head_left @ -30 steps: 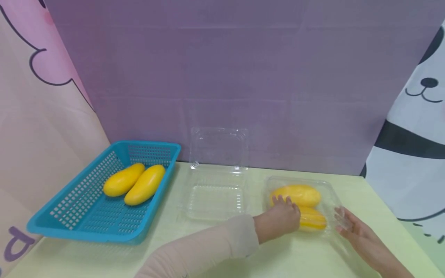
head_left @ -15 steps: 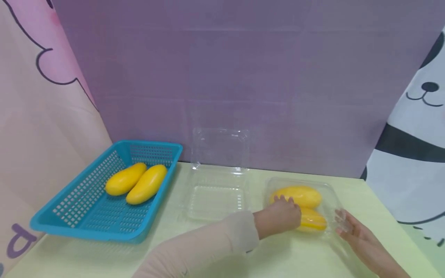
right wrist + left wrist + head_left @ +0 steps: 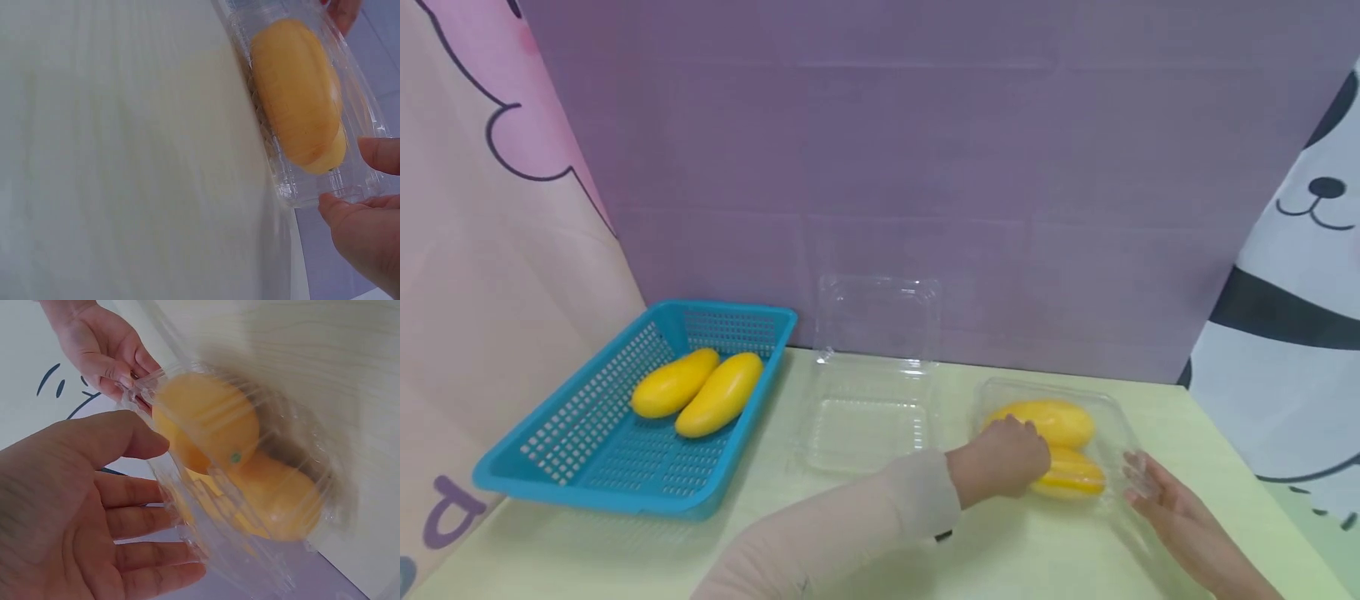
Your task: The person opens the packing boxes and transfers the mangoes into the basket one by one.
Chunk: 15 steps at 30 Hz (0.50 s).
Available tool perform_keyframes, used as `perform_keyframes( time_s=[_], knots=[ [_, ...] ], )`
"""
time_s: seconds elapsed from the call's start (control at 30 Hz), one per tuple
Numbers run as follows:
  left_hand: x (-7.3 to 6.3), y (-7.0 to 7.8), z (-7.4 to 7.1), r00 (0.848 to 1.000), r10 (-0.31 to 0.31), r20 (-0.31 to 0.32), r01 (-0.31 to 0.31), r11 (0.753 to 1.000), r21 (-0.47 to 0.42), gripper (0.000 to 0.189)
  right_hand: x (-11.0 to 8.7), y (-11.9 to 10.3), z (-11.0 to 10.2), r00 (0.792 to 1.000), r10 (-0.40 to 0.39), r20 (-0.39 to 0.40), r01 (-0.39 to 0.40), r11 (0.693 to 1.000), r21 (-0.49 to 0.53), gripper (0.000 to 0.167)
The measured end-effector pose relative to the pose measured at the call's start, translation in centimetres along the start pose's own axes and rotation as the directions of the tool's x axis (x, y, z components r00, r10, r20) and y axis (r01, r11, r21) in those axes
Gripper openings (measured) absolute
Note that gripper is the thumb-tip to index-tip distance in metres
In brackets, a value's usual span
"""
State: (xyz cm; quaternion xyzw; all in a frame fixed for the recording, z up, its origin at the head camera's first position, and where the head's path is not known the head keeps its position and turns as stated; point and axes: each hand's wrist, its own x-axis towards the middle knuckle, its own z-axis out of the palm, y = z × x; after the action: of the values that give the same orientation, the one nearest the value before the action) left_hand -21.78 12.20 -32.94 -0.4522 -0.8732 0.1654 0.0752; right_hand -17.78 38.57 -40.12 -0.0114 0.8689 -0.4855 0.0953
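A clear plastic clamshell box [image 3: 1111, 407] with its lid down over two yellow mangoes [image 3: 1051, 422] sits at the right of the table. My left hand [image 3: 1003, 460] is at the box's left side; in the left wrist view its fingers [image 3: 153, 555] lie nearly straight against the clear plastic, the thumb just above. My right hand [image 3: 1183, 512] pinches the right edge of the box between thumb and fingers, as the right wrist view also shows with its thumb [image 3: 337, 209] low on the rim.
Left of the closed box stands a second clear clamshell [image 3: 865, 437], its lid [image 3: 880, 317] upright against the purple backdrop [image 3: 925, 167]. A blue perforated basket [image 3: 587, 498] at the left holds two more mangoes [image 3: 721, 396].
My left hand's fingertips have drawn back and bent a little over the lid, and the hand has risen slightly. My right hand keeps its grip on the box edge. The head view shifts slightly.
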Motion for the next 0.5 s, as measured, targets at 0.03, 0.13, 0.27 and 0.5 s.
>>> perform_keyframes(
  time_s=[0.03,0.13,0.27,0.5],
  knots=[
    [0.2,0.0,-0.1,1.000,0.003,0.001,-0.003,1.000,-0.018,0.005,0.1,0.0,0.1,1.000,-0.004,-0.005,0.004,1.000,0.000,0.078],
    [0.9,0.1,-0.3,1.000,0.005,0.020,-0.003,0.997,-0.078,0.003,0.2,0.0,0.2,1.000,-0.028,-0.014,0.028,0.999,0.028,0.077],
    [2.2,0.7,-0.5,0.998,-0.003,0.059,0.010,0.993,-0.117,0.008,0.3,-0.2,0.3,0.999,-0.029,-0.017,0.029,0.999,0.032,0.077],
    [3.9,2.1,-1.5,1.000,0.016,0.025,-0.012,0.987,-0.159,0.010,-0.2,-0.5,0.1,0.999,0.028,-0.023,-0.029,0.998,-0.047,0.079]
  ],
)
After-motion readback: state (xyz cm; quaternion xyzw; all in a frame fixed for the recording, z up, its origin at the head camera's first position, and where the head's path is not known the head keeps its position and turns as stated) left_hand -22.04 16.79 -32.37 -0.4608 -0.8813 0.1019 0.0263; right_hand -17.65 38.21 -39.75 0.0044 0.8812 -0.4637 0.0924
